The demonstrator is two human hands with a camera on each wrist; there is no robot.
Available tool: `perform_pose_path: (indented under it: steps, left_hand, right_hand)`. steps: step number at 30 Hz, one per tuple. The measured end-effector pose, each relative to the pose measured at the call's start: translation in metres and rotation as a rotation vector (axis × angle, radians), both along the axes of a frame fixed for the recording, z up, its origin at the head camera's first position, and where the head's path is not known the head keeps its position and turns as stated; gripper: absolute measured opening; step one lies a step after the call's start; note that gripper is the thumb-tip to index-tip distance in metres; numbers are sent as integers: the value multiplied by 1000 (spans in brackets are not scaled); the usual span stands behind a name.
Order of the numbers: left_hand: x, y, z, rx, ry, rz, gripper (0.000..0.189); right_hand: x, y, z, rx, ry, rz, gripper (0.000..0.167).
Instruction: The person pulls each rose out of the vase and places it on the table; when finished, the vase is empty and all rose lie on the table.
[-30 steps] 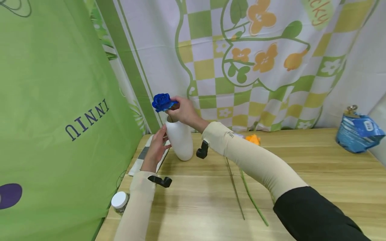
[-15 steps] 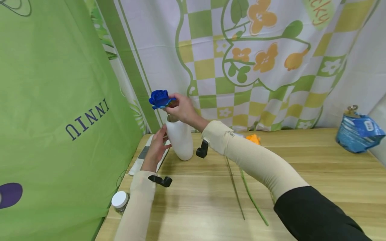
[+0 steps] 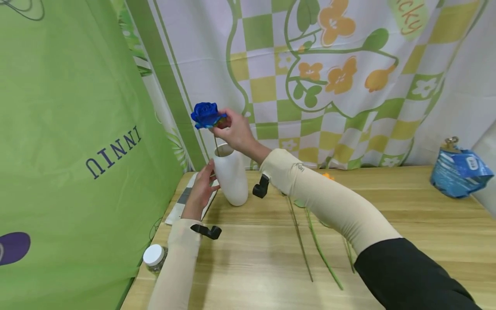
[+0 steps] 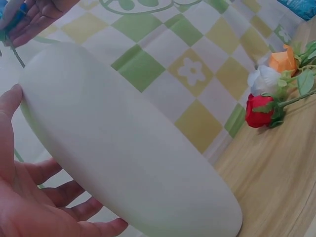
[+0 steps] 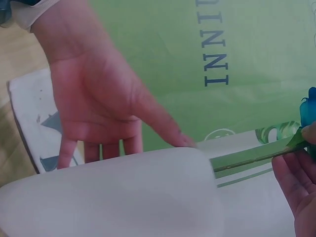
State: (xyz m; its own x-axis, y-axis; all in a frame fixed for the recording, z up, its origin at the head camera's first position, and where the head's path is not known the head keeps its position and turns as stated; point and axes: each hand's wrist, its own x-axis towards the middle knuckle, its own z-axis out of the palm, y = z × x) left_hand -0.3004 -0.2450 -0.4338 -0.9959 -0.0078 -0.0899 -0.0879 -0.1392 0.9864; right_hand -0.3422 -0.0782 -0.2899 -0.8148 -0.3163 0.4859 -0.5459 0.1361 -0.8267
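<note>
A white vase (image 3: 231,178) stands on the wooden table, leaning slightly in the head view. My left hand (image 3: 199,189) rests against its left side, fingers spread and fairly straight, thumb near the rim. Above the mouth my right hand (image 3: 238,133) pinches a blue rose (image 3: 204,114) just under the bloom. The rose's thin stem (image 5: 252,162) runs down to the vase mouth, and its lower end is hidden inside. In the left wrist view a red rose (image 4: 259,111), a white rose (image 4: 264,80) and an orange rose (image 4: 283,60) lie on the table.
Flower stems (image 3: 300,237) lie across the table, partly under my right arm. A white-lidded jar (image 3: 154,256) stands at the left edge, and a grey-and-white cloth (image 3: 184,200) lies behind my left hand. At far right sits a blue bag (image 3: 461,172). Curtains hang behind and left.
My right hand has moved up with the blue rose, and more of the stem shows above the vase mouth. The left hand and vase have hardly moved.
</note>
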Motion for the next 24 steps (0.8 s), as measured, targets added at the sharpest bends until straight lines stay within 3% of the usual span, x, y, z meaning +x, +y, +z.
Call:
perform_pose_path:
  steps: [11,18,24]
  left_hand:
    - [0,0,-1,6,-3,-10,60]
    - [-2,0,-1,13,-12,7,61]
    - [-2,1,-1,17,-13,19,60]
  right_hand:
    - [-1,6,26,-69,37,-15,51]
    - [-2,17,58,-103,80,-55,54]
    - [-1,29,82,-153,90,-34,51]
